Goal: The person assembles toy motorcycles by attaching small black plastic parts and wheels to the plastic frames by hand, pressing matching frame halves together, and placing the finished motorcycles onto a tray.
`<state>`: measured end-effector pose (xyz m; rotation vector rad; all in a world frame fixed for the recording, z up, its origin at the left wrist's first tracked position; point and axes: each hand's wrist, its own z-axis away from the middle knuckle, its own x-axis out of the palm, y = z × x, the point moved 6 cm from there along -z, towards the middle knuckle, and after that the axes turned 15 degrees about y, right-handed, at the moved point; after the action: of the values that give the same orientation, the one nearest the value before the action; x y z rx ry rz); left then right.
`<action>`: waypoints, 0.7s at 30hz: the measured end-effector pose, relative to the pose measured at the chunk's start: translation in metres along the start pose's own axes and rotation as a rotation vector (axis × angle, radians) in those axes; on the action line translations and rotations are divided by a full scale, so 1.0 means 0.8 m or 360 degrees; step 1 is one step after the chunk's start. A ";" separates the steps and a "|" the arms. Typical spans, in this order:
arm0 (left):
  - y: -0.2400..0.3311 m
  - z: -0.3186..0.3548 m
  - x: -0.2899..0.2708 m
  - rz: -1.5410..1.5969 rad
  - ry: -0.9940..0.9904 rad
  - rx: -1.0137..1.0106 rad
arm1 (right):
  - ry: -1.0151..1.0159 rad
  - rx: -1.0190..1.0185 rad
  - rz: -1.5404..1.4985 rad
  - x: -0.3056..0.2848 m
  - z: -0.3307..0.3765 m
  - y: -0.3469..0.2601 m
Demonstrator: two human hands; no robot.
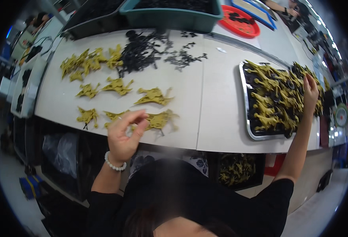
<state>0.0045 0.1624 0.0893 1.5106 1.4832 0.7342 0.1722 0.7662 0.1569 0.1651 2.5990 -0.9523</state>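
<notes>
My left hand (124, 136), with a white bead bracelet (115, 162) on its wrist, hovers over the near row of yellow-olive moulded figures (158, 119). Its fingers are bent, the thumb stands apart from them, and nothing shows between. One figure (112, 115) is partly covered by this hand. Far to the right, my right hand (311, 93) reaches over a metal tray (246, 106) heaped with similar yellow figures (267, 100) and black pieces. Its fingers point away from me, slightly apart, and no held thing shows in them.
Loose black plastic parts (140, 51) lie beside a cluster of yellow figures (85, 63) at the back left. Behind stand a dark green bin (172, 17) and a red round tray (239, 29). A black crate of figures (237, 170) sits below the table edge.
</notes>
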 end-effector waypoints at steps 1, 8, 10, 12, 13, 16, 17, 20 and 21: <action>-0.003 0.003 -0.015 -0.0069 0.0046 -0.0016 | -0.0115 -0.0118 -0.0072 0.023 0.040 -0.063; 0.016 0.006 -0.020 -0.0658 -0.0106 0.0588 | -0.1104 -0.0443 -0.0381 0.109 0.244 -0.321; 0.017 0.010 -0.008 -0.0642 -0.0205 0.0640 | -0.1120 -0.0537 -0.0348 0.151 0.246 -0.334; 0.015 0.018 0.004 -0.0705 -0.0368 0.0721 | -0.1207 -0.0497 -0.0300 0.196 0.240 -0.345; 0.016 0.018 0.009 -0.0677 -0.0370 0.0730 | -0.1227 -0.0574 -0.0207 0.218 0.237 -0.345; 0.009 0.020 0.030 -0.0818 -0.0492 0.0683 | -0.1295 -0.0566 -0.0118 0.279 0.236 -0.335; 0.005 0.022 0.033 -0.0844 -0.0521 0.0681 | -0.1297 -0.0578 -0.0114 0.294 0.238 -0.338; 0.000 0.024 0.038 -0.0863 -0.0552 0.0681 | -0.1428 -0.0446 -0.0177 0.339 0.253 -0.341; 0.000 0.024 0.041 -0.0857 -0.0568 0.0694 | -0.1432 -0.0455 -0.0171 0.346 0.256 -0.342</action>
<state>0.0251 0.1913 0.0751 1.3538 1.7211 -0.1816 -0.0864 0.4207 0.0719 -0.3949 1.8667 -0.4925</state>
